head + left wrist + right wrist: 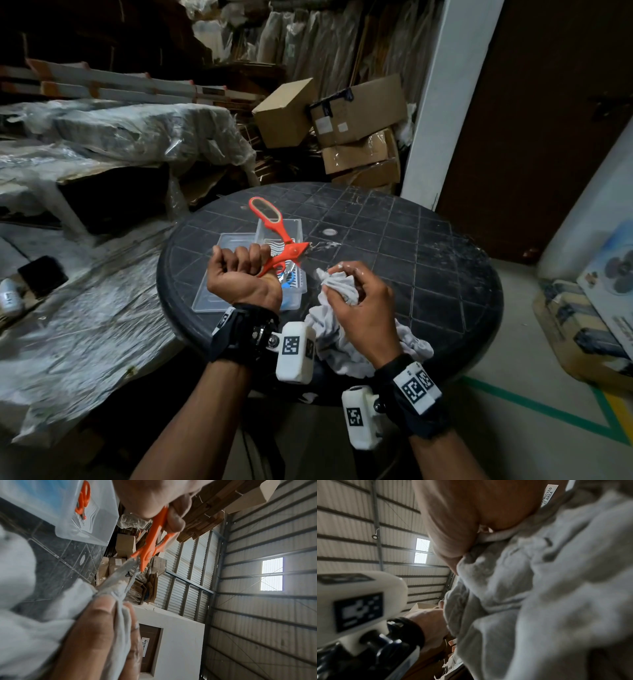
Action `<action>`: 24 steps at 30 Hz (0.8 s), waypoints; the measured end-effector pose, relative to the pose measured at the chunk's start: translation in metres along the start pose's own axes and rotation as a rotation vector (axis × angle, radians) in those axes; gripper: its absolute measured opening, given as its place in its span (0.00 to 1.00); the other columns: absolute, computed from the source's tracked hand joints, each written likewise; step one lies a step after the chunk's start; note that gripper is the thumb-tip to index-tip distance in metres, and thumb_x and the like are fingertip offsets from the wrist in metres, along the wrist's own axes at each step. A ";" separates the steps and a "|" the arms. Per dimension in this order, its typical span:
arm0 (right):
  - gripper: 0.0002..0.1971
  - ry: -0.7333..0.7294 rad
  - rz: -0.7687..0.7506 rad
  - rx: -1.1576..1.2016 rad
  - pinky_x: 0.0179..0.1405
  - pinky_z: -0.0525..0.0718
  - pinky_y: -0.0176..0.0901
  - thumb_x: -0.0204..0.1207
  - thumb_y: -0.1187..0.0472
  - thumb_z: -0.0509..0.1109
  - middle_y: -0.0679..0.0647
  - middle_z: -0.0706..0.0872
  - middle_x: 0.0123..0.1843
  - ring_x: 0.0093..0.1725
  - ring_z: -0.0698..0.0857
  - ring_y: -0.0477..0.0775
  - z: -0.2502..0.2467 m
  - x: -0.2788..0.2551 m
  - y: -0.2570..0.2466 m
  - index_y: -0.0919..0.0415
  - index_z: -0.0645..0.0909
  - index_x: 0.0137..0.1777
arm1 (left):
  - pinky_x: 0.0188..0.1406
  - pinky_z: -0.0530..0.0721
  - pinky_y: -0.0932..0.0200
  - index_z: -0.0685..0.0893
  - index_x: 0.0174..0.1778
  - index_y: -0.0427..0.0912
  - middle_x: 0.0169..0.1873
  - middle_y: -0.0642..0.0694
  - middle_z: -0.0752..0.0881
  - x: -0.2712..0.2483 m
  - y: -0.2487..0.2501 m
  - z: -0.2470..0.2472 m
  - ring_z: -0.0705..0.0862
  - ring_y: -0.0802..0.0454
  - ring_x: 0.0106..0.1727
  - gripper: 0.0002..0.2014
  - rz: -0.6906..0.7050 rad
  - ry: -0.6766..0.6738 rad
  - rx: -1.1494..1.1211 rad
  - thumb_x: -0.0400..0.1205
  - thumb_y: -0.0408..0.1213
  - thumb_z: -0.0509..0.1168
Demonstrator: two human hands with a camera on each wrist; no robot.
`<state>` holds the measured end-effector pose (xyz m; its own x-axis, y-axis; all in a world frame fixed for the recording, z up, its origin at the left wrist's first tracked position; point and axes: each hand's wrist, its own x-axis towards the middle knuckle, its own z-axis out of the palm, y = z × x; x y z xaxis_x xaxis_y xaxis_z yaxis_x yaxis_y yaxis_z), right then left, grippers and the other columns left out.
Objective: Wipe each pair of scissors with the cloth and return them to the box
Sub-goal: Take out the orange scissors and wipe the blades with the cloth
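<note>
My left hand point(245, 255) grips one handle of the orange scissors point(289, 248) above the clear plastic box point(297, 226); the other handle loop sticks up and away. The blades point right towards the white cloth point(337, 286), which my right hand point(337, 274) holds bunched. In the left wrist view the scissors point(152, 547) run their blade into the cloth point(120, 599), and the right hand's fingers point(96, 622) pinch the cloth round the blade tip. The box point(96, 534) holds a smaller orange pair point(84, 497). The right wrist view is mostly cloth point(547, 588).
The box stands on a round black table point(394, 240), its clear lid point(219, 246) beside it on the left. Blue handles point(288, 281) show inside the box. Cardboard cartons point(356, 116) and plastic-wrapped stacks point(120, 137) lie behind; a white pillar point(442, 102) stands at right.
</note>
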<state>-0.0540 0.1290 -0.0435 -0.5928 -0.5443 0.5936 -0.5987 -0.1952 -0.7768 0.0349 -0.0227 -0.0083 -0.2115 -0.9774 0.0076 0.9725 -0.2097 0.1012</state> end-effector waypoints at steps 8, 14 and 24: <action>0.12 -0.229 0.082 0.237 0.50 0.89 0.44 0.73 0.73 0.82 0.54 0.93 0.50 0.49 0.92 0.52 -0.002 -0.003 -0.001 0.64 0.87 0.53 | 0.29 0.66 0.59 0.57 0.25 0.49 0.19 0.51 0.53 0.003 -0.003 -0.007 0.52 0.51 0.21 0.23 -0.038 -0.027 0.008 0.87 0.40 0.54; 0.12 0.019 0.154 0.361 0.46 0.88 0.37 0.74 0.75 0.81 0.52 0.92 0.48 0.47 0.91 0.48 -0.018 0.008 0.000 0.68 0.84 0.54 | 0.29 0.65 0.60 0.55 0.26 0.49 0.18 0.51 0.54 0.007 0.004 -0.007 0.53 0.52 0.21 0.22 -0.085 -0.053 0.010 0.86 0.40 0.53; 0.11 0.261 -0.047 -0.152 0.42 0.89 0.35 0.76 0.66 0.82 0.41 0.92 0.45 0.42 0.91 0.39 -0.008 0.007 0.000 0.58 0.88 0.56 | 0.26 0.60 0.59 0.54 0.24 0.49 0.16 0.51 0.54 0.003 0.007 -0.004 0.54 0.53 0.19 0.24 -0.169 -0.224 0.049 0.87 0.41 0.52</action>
<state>-0.0624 0.1319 -0.0379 -0.6691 -0.3054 0.6775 -0.6908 -0.0805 -0.7185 0.0412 -0.0277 -0.0112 -0.3917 -0.8968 0.2056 0.9169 -0.3620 0.1681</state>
